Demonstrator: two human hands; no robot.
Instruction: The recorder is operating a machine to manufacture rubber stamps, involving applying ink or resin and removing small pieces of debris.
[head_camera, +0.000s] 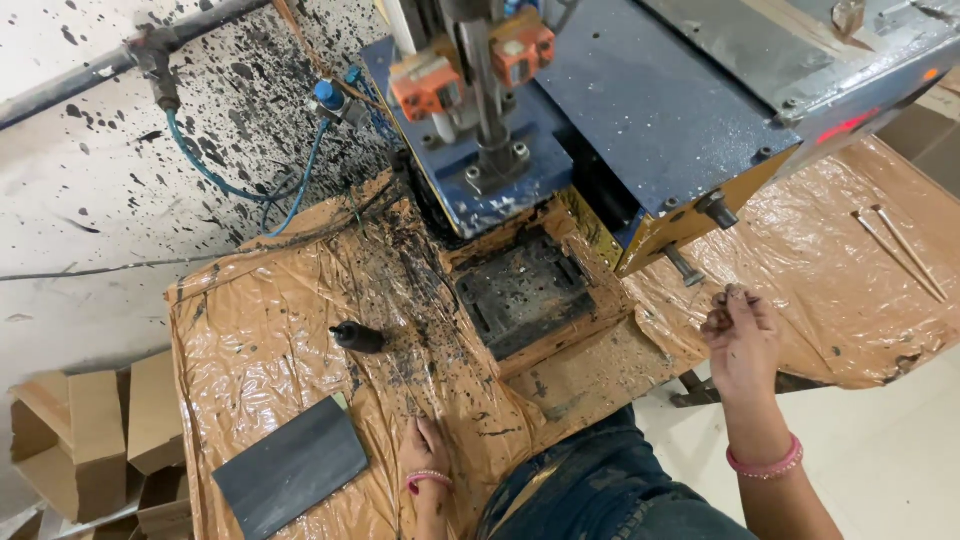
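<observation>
Small industrial workshop, press stn. Evidence: blue-and-yellow steel bench press machine (640, 110) w/ orange sensor blocks (428, 85) on its column; black, ink-fouled square die plate (525, 290) below. Bench wrapped in crinkled tan plastic sheeting (270, 330). White wall (90, 180) heavily spattered black; blue pneumatic hoses (215, 175) run along it. Stacked brown cardboard pieces (95, 420) on floor at bench side.

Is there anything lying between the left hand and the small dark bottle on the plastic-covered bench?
Nothing visible does. The left hand rests on the crinkled plastic sheet, and the small dark bottle lies farther up and to the left. Only ink-stained sheet lies between them. The dark flat panel sits off to the left, outside that path.
</observation>
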